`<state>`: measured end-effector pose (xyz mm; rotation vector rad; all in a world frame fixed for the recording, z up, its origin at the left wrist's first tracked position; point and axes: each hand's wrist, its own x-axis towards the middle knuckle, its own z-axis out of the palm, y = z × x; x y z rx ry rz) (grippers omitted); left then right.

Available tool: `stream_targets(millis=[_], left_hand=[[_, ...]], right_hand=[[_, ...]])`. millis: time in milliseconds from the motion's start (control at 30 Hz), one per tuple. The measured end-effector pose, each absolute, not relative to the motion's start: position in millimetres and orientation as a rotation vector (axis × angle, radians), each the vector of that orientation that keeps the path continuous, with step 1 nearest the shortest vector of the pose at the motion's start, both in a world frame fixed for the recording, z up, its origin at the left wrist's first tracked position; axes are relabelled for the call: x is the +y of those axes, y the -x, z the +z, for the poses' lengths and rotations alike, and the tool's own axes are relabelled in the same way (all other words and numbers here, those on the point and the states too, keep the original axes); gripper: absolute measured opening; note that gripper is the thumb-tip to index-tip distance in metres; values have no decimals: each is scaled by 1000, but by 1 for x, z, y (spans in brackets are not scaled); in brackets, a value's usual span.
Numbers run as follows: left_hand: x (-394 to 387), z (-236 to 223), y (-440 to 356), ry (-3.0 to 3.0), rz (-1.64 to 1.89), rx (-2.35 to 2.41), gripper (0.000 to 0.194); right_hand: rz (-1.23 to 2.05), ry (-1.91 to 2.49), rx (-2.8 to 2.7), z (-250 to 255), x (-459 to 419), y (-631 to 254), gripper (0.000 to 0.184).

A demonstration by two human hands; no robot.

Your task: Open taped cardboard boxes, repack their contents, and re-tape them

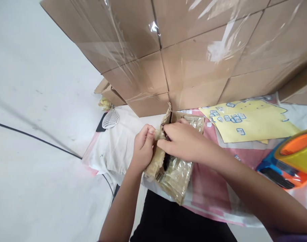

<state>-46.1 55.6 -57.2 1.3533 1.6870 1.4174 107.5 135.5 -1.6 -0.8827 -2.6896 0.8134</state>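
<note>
A small cardboard box with clear tape over its flaps lies partly torn at the table's near edge. My left hand is closed around the box's left flap, thumb on top. My right hand reaches across the opening, with its fingertips at the torn edge and partly inside. Those fingertips are hidden, so whatever they grip, if anything, does not show. A taped flap hangs toward me below the right hand.
Behind stands a wall of taped brown cartons. Yellow sheets with stickers lie to the right, beside a tape dispenser. A white perforated object sits at the left edge of the cloth-covered table.
</note>
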Motion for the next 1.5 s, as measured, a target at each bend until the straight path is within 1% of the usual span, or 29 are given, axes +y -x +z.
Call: stream_targets(millis=[200, 333, 400, 500, 533, 567, 667, 800, 900, 967, 1067, 1167, 1267, 1400, 1500], left_hand=[[68, -62, 42, -976, 1627, 1529, 40], [77, -58, 42, -918, 1617, 1473, 45], [78, -59, 45, -956, 1576, 1441, 52], [73, -60, 49, -1144, 1507, 1443, 66], [71, -59, 51, -1221, 1475, 1466, 66], [69, -59, 52, -1285, 1444, 1498, 61], [63, -57, 53, -1347, 1397, 1600, 42], [59, -59, 42, -1313, 1496, 1768, 33], [56, -62, 30, -1244, 1583, 1861, 31], [57, -61, 33, -1117, 1736, 1905, 31], [62, -48, 61, -894, 2059, 1959, 36], [67, -40, 104, -812, 2180, 2019, 34], [62, -53, 132, -837, 2048, 2125, 30], [40, -89, 154, -992, 1621, 2343, 26], [35, -94, 191, -1123, 1346, 2553, 22]], right_hand=[[766, 860, -2769, -2, 134, -111, 37], [754, 914, -2771, -8, 135, -112, 39], [773, 935, -2750, -11, 136, -112, 39], [845, 922, -2696, -11, 138, -114, 43], [860, 915, -2686, -10, 138, -114, 44], [862, 913, -2682, -9, 138, -114, 44], [801, 918, -2719, -6, 136, -115, 45], [687, 888, -2773, -4, 135, -114, 43], [720, 871, -2785, -5, 139, -116, 43], [784, 867, -2786, -7, 142, -119, 42], [895, 868, -2771, -11, 148, -124, 41], [919, 849, -2770, -10, 149, -126, 40], [848, 850, -2806, -5, 148, -125, 40], [825, 830, -2808, -5, 148, -120, 41], [834, 786, -2778, -12, 149, -118, 38]])
